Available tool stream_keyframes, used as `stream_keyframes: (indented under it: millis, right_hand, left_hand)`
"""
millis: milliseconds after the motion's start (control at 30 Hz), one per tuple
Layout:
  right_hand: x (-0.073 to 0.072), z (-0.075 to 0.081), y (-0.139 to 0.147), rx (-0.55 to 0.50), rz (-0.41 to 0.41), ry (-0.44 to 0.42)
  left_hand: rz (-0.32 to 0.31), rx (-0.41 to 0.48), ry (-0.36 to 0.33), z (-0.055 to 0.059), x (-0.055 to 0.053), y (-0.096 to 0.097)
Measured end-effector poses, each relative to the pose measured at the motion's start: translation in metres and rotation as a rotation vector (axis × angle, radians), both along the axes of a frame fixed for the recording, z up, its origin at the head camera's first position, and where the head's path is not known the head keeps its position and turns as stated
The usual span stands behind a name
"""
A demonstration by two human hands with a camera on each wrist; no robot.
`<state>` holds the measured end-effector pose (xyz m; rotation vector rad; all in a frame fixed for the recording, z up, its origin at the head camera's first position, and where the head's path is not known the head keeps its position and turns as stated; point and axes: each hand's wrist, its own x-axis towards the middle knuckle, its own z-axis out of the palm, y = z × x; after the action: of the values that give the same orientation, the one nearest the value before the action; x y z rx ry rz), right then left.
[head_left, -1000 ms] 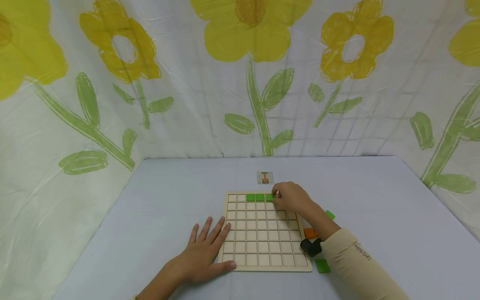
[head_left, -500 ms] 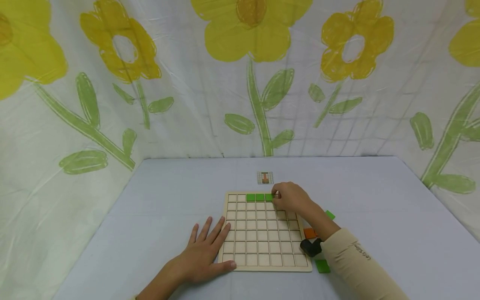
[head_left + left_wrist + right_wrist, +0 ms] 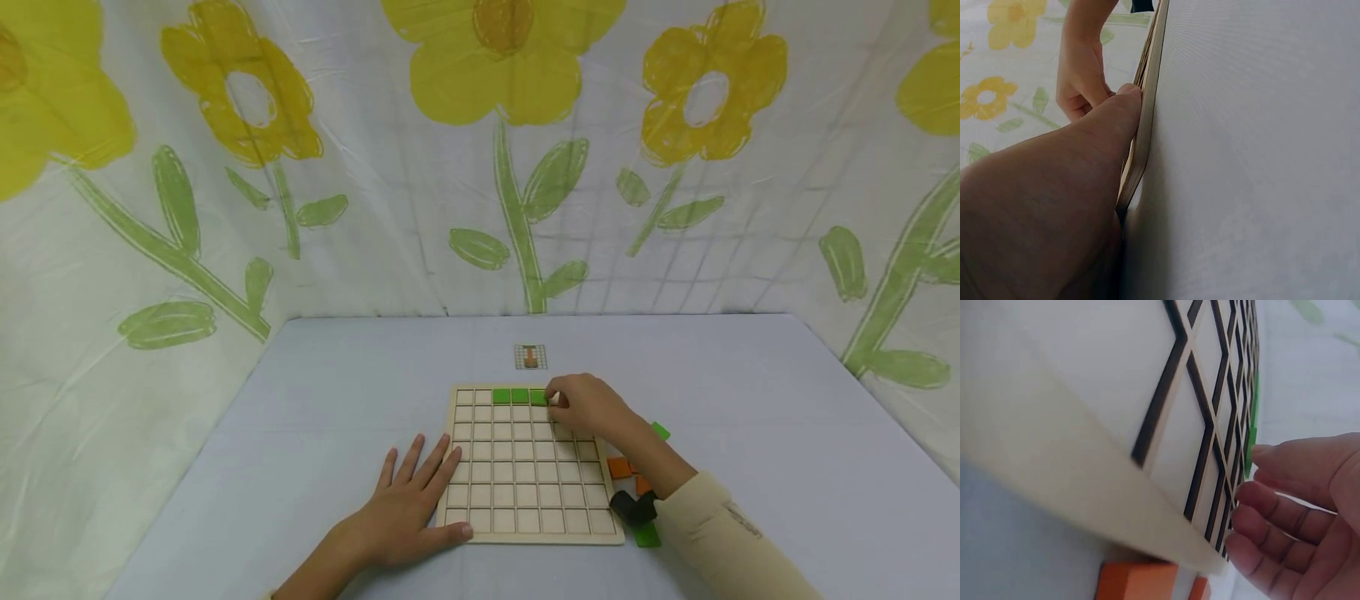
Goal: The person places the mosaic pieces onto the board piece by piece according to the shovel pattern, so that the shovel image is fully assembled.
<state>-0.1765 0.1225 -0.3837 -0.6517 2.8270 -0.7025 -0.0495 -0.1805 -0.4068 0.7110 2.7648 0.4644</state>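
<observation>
1. One wooden board [image 3: 527,472], seven columns by seven rows, lies on the table [image 3: 337,375].
2. Three green tiles [image 3: 520,396] sit side by side in its far row.
3. The right hand [image 3: 588,404], fingers bent, touches the rightmost (whether it pinches, I cannot tell).
4. The left hand [image 3: 405,512] lies flat, fingers spread, on the board's left edge, gripping nothing.
5. Right of the board: two loose green tiles [image 3: 648,536], at least three orange tiles [image 3: 619,467].
6. One patterned card [image 3: 531,357] lies beyond.
</observation>
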Motion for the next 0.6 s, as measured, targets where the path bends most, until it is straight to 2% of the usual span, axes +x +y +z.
stream_keyframes:
  millis: [200, 600]
  right_hand:
    - [0.007, 0.005, 0.016, -0.003, -0.036, 0.002]
    - [0.016, 0.003, 0.051, 0.026, -0.121, 0.002]
  left_hand:
    - [0.000, -0.007, 0.005, 0.000, 0.000, 0.000]
    - [-0.002, -0.004, 0.014, -0.002, 0.000, -0.001]
